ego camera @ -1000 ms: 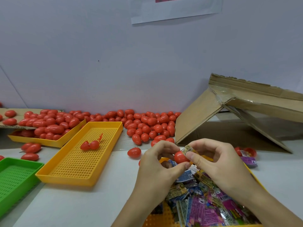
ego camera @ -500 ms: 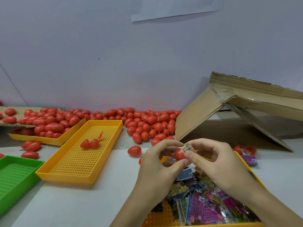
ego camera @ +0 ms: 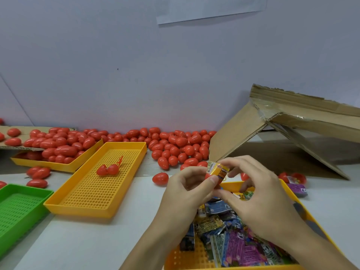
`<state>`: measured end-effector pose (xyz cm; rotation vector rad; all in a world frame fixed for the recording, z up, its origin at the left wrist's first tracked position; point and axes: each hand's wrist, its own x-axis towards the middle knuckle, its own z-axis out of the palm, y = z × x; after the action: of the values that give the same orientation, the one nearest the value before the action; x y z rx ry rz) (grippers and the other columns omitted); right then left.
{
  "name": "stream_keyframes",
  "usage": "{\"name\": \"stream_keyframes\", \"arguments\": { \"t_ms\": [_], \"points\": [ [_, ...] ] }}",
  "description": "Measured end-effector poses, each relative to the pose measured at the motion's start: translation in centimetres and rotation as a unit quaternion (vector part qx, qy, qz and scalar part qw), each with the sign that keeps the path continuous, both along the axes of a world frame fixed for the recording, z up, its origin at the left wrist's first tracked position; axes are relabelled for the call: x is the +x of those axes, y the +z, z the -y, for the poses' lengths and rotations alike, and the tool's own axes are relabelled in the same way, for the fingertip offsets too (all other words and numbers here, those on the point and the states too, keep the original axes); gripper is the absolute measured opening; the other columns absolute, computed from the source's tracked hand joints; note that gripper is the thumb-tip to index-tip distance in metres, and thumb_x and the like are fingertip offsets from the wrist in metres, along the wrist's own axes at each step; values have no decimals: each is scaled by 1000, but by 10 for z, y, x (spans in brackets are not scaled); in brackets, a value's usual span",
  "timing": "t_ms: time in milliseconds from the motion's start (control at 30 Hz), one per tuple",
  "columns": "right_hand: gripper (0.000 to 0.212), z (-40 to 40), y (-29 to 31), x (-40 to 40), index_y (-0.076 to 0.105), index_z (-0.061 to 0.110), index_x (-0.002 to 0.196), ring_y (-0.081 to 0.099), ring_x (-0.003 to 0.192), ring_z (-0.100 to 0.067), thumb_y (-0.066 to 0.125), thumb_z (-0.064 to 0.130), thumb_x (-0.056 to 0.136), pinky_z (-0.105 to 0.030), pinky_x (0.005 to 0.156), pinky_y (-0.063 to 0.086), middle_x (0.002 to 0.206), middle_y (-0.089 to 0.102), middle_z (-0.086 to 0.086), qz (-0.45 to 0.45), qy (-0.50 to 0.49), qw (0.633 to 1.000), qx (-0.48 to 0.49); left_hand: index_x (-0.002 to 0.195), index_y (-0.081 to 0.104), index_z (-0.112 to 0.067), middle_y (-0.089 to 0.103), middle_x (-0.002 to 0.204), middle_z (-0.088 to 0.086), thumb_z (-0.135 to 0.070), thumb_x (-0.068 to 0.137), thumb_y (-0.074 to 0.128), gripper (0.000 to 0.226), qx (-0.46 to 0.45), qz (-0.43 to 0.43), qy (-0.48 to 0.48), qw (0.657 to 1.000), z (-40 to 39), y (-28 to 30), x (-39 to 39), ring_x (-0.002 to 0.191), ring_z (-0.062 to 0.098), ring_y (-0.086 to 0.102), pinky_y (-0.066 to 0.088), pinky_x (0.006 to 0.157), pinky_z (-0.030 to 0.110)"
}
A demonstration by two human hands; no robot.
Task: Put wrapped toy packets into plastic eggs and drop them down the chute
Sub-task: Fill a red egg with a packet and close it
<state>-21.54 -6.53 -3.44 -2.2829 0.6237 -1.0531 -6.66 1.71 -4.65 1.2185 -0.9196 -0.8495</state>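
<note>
My left hand (ego camera: 187, 189) holds a red plastic egg half (ego camera: 208, 175), mostly hidden by the fingers. My right hand (ego camera: 259, 197) pinches a folded yellow toy packet (ego camera: 218, 170) and presses it into that egg half. Under both hands sits a yellow tray (ego camera: 233, 186) holding several wrapped toy packets (ego camera: 239, 246). A cardboard chute (ego camera: 272, 133) opens at the back right. Several closed red eggs (ego camera: 175, 145) lie in a heap along the wall.
A long yellow perforated tray (ego camera: 97, 184) holds an open hinged egg (ego camera: 107, 170). Another yellow tray (ego camera: 58, 151) at the back left is heaped with eggs. A green tray (ego camera: 17, 211) sits at the left edge. An open egg and a purple packet (ego camera: 297, 188) lie right of the hands.
The hands have risen slightly. The folded yellow packet now covers the egg half, which showed more plainly before.
</note>
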Motion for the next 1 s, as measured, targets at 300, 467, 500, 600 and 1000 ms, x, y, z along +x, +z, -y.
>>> {"name": "stream_keyframes", "arguments": {
  "t_ms": [300, 467, 500, 600, 1000],
  "points": [
    [43, 0, -4, 0, 66, 32, 115, 54, 105, 1, 81, 39, 76, -4, 78, 41, 109, 54, 22, -15, -6, 997, -74, 117, 65, -7, 74, 105, 10, -26, 83, 72, 40, 3, -91, -72, 993, 1, 2, -1, 104, 24, 71, 56, 87, 32],
    [40, -2, -1, -1, 70, 28, 111, 56, 101, 1, 76, 41, 74, -3, 77, 39, 106, 57, 20, 9, 42, 998, -51, 103, 74, -5, 69, 98, 16, -35, 89, 67, 34, 18, -43, -96, 994, 0, 2, -4, 94, 25, 64, 51, 87, 42],
    [39, -2, 0, -1, 71, 27, 110, 57, 99, 1, 73, 42, 74, -3, 76, 39, 105, 58, 19, 14, 44, 998, -49, 104, 73, -2, 69, 99, 19, -34, 90, 67, 35, 20, -41, -102, 994, 0, 2, -4, 93, 26, 64, 53, 87, 41],
    [37, -1, 1, -1, 72, 25, 109, 59, 97, -1, 74, 39, 74, -4, 74, 41, 103, 59, 19, 15, 41, 998, -52, 105, 71, 2, 71, 98, 21, -31, 92, 65, 36, 20, -37, -117, 992, 0, 3, -4, 90, 25, 68, 55, 82, 35],
    [40, 3, 1, -3, 71, 33, 114, 60, 101, -5, 79, 39, 76, -9, 70, 45, 108, 64, 18, 35, 53, 998, 3, 93, 76, -7, 73, 84, 18, -45, 93, 57, 43, 21, -115, -107, 987, 0, 6, -8, 76, 25, 71, 57, 65, 31]
  ]
}}
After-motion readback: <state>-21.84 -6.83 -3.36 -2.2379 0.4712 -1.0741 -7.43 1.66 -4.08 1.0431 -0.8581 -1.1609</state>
